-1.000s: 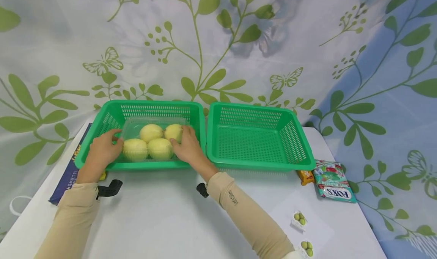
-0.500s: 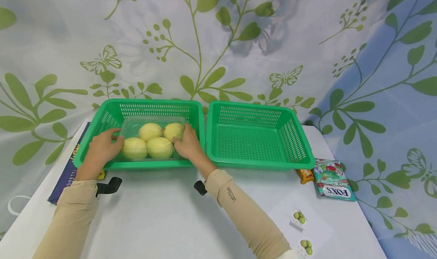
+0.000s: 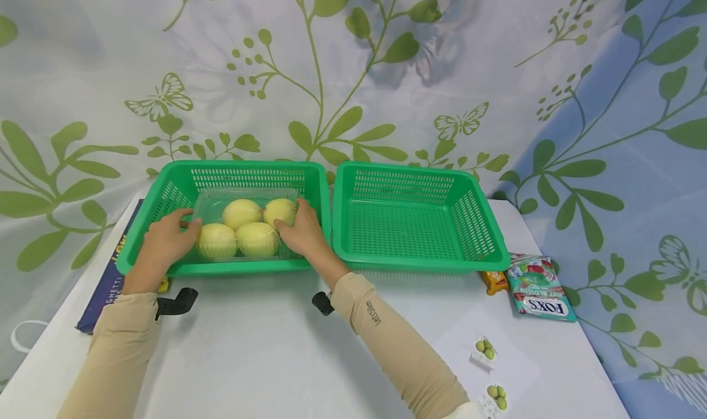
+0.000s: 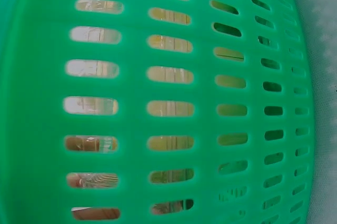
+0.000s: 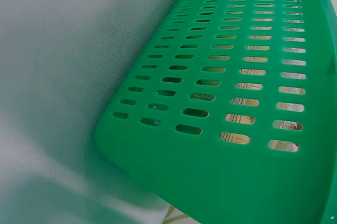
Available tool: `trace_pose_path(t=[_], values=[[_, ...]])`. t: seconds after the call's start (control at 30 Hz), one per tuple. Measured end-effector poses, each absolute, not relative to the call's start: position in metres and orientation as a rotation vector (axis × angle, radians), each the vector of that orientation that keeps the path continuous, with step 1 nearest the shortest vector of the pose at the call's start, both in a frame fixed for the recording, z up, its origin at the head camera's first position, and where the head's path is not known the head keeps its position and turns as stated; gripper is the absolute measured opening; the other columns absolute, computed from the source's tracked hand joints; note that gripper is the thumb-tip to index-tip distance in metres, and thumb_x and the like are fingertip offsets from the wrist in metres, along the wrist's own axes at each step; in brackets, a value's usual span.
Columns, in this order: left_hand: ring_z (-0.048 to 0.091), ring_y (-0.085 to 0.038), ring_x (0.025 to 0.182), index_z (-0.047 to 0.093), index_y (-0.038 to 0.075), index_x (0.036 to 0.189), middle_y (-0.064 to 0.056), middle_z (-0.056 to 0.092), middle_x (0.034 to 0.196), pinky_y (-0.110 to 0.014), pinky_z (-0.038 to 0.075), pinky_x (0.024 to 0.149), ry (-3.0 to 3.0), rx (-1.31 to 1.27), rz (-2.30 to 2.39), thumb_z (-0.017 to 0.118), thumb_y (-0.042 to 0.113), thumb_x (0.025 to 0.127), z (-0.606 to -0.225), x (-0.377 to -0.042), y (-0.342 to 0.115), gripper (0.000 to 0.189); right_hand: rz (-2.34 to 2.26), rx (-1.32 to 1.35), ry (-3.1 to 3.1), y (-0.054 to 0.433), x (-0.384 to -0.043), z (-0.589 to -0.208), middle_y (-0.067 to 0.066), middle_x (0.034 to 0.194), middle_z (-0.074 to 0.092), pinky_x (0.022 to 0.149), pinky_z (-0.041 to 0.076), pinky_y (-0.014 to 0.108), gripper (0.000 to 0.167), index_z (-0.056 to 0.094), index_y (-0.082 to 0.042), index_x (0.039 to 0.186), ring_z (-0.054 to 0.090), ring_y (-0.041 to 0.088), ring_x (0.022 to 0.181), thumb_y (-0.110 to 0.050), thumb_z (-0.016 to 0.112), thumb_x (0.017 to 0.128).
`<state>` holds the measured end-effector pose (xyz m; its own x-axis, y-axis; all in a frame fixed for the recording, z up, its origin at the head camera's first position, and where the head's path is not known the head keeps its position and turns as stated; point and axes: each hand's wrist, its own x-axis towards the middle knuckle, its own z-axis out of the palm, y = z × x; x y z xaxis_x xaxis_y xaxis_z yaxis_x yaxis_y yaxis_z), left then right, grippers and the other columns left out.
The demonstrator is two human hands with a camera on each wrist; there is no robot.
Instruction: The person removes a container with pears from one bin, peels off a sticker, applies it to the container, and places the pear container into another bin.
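Note:
A clear plastic box (image 3: 221, 204) with several yellow, melon-like fruits (image 3: 257, 240) inside sits in the left green basket (image 3: 248, 166). My left hand (image 3: 170, 238) grips the box's left end, thumb along the near side. At the opposite end my right hand (image 3: 304, 230) holds the box, its thumb over the fruit at that corner. Some fingers of both hands are hidden behind the box ends. Both wrist views face the slotted basket wall (image 4: 200, 124), with yellow showing through the slots; the right wrist view has the same green basket (image 5: 174, 166) from its other end.
A second green basket (image 3: 409, 265) stands close on the right. Beyond it lie an orange packet (image 3: 495, 282) and a teal FOX'S bag (image 3: 538, 287). A dark blue spaghetti pack (image 3: 105, 296) lies left, partly under the basket. Small fruit-picture cards (image 3: 484, 351) lie at front right.

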<state>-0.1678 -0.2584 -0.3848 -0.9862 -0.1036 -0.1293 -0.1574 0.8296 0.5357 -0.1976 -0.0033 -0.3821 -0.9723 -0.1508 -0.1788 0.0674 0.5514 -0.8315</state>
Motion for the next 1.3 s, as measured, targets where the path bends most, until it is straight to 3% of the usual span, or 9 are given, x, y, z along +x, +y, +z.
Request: trace_pose_path(t=[0.3, 0.57, 1.3], values=[[0.039, -0.064, 0.127, 0.029, -0.008, 0.153, -0.042, 0.043, 0.142, -0.074, 0.039, 0.093, 2.895, -0.187, 0.863, 0.030, 0.039, 0.107, -0.3826, -0.1673, -0.2586, 0.066, -1.428, -0.006, 2.511, -0.0039, -0.2009, -0.3829, 0.019, 0.160, 0.035, 0.118, 0.039, 0.054, 0.072, 0.023, -0.009, 0.159, 0.036, 0.035, 0.148, -0.031, 0.059, 0.100], [0.032, -0.066, 0.130, 0.026, -0.008, 0.154, -0.042, 0.042, 0.144, -0.078, 0.030, 0.100, 2.864, -0.182, 0.888, 0.030, 0.041, 0.107, -0.3809, -0.1676, -0.2585, 0.068, -1.447, -0.001, 2.489, -0.0024, -0.2015, -0.3828, 0.020, 0.160, 0.034, 0.118, 0.038, 0.053, 0.072, 0.022, -0.008, 0.159, 0.035, 0.035, 0.149, -0.030, 0.059, 0.100], [0.037, -0.062, 0.130, 0.024, -0.007, 0.155, -0.041, 0.041, 0.144, -0.073, 0.039, 0.100, 2.835, -0.162, 0.900, 0.031, 0.044, 0.107, -0.3855, -0.1698, -0.2643, 0.070, -1.476, 0.026, 2.405, 0.0021, -0.2000, -0.3823, 0.016, 0.163, 0.032, 0.120, 0.034, 0.055, 0.075, 0.020, -0.013, 0.160, 0.031, 0.034, 0.152, -0.036, 0.059, 0.100]])
